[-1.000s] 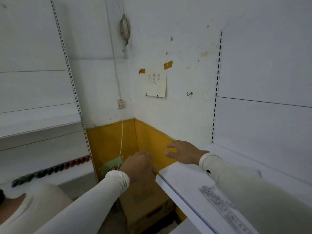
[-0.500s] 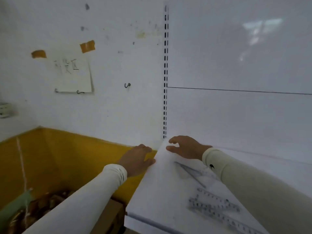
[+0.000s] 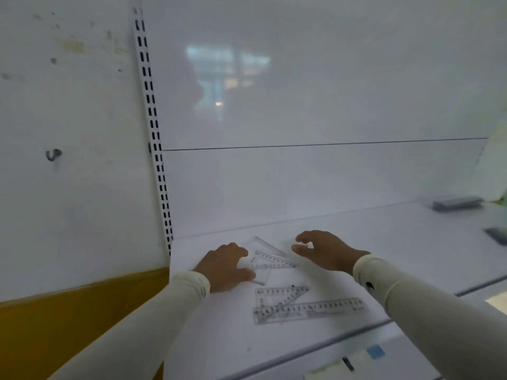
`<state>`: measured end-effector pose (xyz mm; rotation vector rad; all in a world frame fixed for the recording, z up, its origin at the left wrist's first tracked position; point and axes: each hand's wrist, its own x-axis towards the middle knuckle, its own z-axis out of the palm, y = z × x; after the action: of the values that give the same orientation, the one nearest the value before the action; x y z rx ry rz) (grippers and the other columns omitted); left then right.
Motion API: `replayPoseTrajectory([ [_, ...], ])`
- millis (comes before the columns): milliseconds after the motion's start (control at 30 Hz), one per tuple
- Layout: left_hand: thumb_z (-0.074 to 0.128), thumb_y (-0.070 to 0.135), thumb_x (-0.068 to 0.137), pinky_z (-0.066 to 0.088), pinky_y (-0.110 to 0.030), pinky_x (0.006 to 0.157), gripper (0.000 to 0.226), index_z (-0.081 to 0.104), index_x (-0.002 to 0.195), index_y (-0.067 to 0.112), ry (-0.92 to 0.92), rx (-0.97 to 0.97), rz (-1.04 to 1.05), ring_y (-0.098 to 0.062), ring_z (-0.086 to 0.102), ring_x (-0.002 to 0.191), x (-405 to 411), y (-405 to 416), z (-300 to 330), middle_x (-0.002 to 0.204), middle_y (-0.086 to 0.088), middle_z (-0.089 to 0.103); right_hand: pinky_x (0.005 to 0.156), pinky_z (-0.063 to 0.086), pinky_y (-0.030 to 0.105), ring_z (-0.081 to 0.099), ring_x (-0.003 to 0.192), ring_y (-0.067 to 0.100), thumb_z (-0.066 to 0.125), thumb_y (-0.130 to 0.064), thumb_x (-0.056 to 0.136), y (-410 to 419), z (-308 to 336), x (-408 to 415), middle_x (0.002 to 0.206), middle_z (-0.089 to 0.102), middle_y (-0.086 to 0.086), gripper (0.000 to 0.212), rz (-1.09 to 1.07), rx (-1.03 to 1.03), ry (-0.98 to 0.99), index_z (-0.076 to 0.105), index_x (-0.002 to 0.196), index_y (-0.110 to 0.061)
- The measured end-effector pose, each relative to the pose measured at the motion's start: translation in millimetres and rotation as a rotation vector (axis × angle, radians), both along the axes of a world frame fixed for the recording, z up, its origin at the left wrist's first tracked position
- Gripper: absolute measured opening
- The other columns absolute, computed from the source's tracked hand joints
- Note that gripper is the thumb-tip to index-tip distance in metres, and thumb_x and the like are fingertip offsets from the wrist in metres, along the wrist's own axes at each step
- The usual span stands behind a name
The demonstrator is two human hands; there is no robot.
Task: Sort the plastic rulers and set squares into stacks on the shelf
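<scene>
**Hands close in on the far pile**

Both hands are over the white shelf [image 3: 411,242], and this looks like the opening pick of the sort. The left hand [image 3: 225,266] rests on the near-left end of a small clear heap, the far set squares [image 3: 270,257], thumb and fingers laid on the plastic; whether it actually pinches a piece, I cannot tell. The right hand [image 3: 326,252] hovers just beside that heap, fingers loosely curved, holding nothing. Nearer the shelf's front edge lie another set square [image 3: 279,294] and a long ruler [image 3: 310,311], overlapping and untouched. Next call, by my judgement: separate one clear piece from the heap, slide it free with the fingertips, then start a stack. Thin, see-through plastic lying flat could be tricky to lift.
</scene>
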<state>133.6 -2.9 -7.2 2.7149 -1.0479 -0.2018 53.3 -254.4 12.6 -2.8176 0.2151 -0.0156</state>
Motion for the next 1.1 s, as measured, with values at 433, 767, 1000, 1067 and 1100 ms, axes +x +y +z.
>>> replayPoseTrajectory([
  [433,0.061,0.057,0.083,0.045,-0.032,0.091,0.049,0.054,0.115,0.020,0.011,0.083,0.043,-0.015,0.051,0.100,11.6,-2.0,5.0,0.113,0.003,0.051,0.101,0.038,0.030,0.051,0.120,0.016,0.044,-0.056,0.094,-18.7,-13.2,5.7,0.133,0.055,-0.001,0.054,0.025,0.017,-0.006,0.051,0.135,-0.021],
  [767,0.066,0.033,0.085,0.041,-0.027,0.076,0.023,0.051,0.091,0.018,0.017,-0.099,0.114,-0.015,0.048,0.084,13.5,6.6,3.9,0.093,0.004,0.052,0.100,0.037,0.028,0.051,0.118,0.016,0.044,-0.057,0.094,-11.2,-15.1,31.4,0.132,0.055,-0.002,0.054,0.115,0.033,-0.038,0.050,0.135,-0.023],
  [1000,0.058,0.030,0.090,0.037,-0.025,0.073,0.012,0.054,0.094,0.019,-0.012,-0.071,0.151,-0.015,0.049,0.085,14.4,15.4,2.5,0.092,0.006,0.053,0.100,0.038,0.028,0.051,0.118,0.015,0.045,-0.057,0.093,-5.1,-21.0,35.9,0.130,0.055,-0.002,0.053,0.143,0.057,-0.034,0.051,0.134,-0.023],
  [1067,0.052,0.028,0.093,0.038,-0.025,0.081,0.019,0.055,0.110,0.019,-0.038,-0.067,0.133,-0.016,0.051,0.095,14.8,16.0,0.9,0.108,0.002,0.057,0.100,0.039,0.030,0.051,0.118,0.015,0.045,-0.057,0.093,-3.9,-21.0,35.3,0.130,0.056,-0.002,0.053,0.147,0.058,-0.038,0.052,0.133,-0.023],
  [1100,0.048,0.024,0.096,0.038,-0.025,0.089,0.027,0.053,0.122,0.020,-0.049,-0.076,0.098,-0.016,0.051,0.106,14.9,15.3,0.0,0.122,0.001,0.055,0.100,0.039,0.030,0.051,0.118,0.015,0.045,-0.056,0.093,-3.7,-20.6,34.5,0.130,0.056,-0.002,0.053,0.149,0.059,-0.037,0.051,0.134,-0.023],
])
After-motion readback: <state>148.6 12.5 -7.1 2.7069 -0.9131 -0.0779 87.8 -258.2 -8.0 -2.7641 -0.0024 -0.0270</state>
